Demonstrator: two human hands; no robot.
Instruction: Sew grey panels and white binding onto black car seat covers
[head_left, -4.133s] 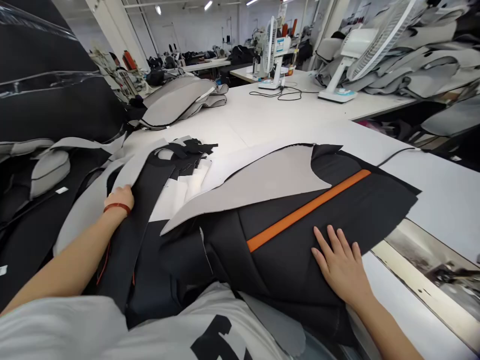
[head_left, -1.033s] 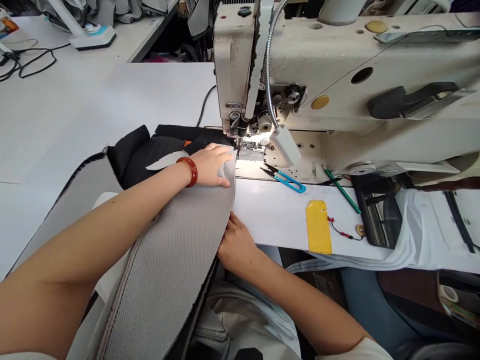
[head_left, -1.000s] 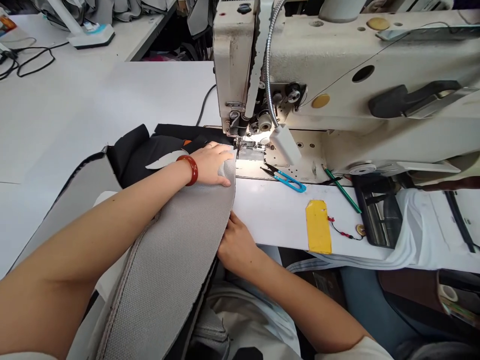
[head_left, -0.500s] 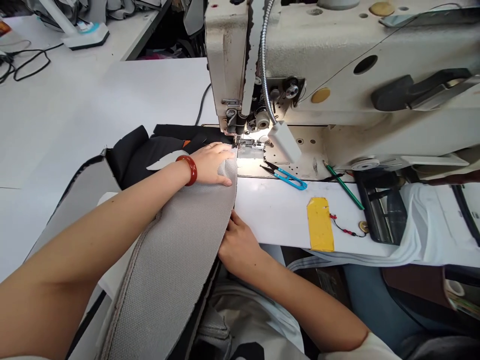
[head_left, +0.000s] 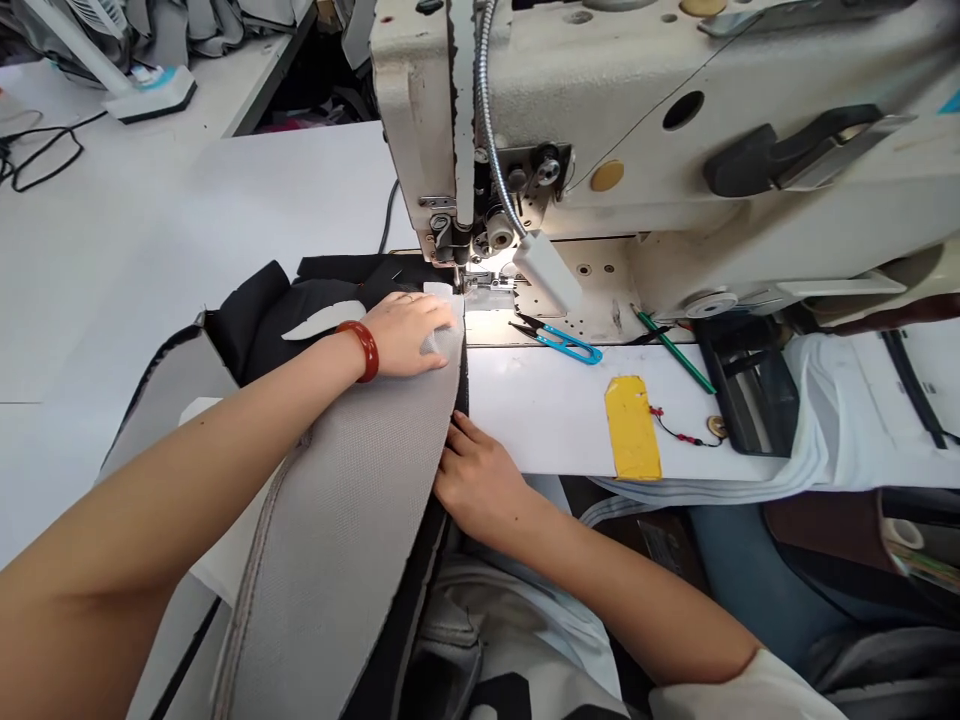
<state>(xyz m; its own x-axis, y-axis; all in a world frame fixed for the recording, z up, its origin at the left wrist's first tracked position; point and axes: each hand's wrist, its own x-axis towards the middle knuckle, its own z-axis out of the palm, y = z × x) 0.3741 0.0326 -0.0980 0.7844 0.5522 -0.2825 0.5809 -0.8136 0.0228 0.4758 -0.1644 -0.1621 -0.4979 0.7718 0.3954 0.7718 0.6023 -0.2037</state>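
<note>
My left hand (head_left: 411, 335), with a red bangle (head_left: 358, 350) at the wrist, is on top of the grey woven fabric (head_left: 337, 520) near the needle. Its thumb and fingers are bent around a small raised fold of the cloth. At the right edge of that piece, closer to my body, my right hand (head_left: 480, 480) pinches the fabric edge; the fingertips are partly hidden under it. Black fabric (head_left: 262, 320) lies beneath and to the left, and a dark strip shows along the right edge. The sewing machine's presser foot (head_left: 459, 280) is just beyond the grey fabric's far end.
Blue thread snips (head_left: 559, 340) lie right of the needle area. Further right are a green pencil (head_left: 675, 350), a yellow card (head_left: 632, 428), a beaded cord (head_left: 679, 437) and a black tray (head_left: 750, 400). The lamp (head_left: 547, 270) hangs low beside the needle.
The view has shifted slightly. The grey fabric's edge has moved a little left, uncovering more of the black layer by my right hand. My left fingers are more bent, with the cloth bunched beneath them.
</note>
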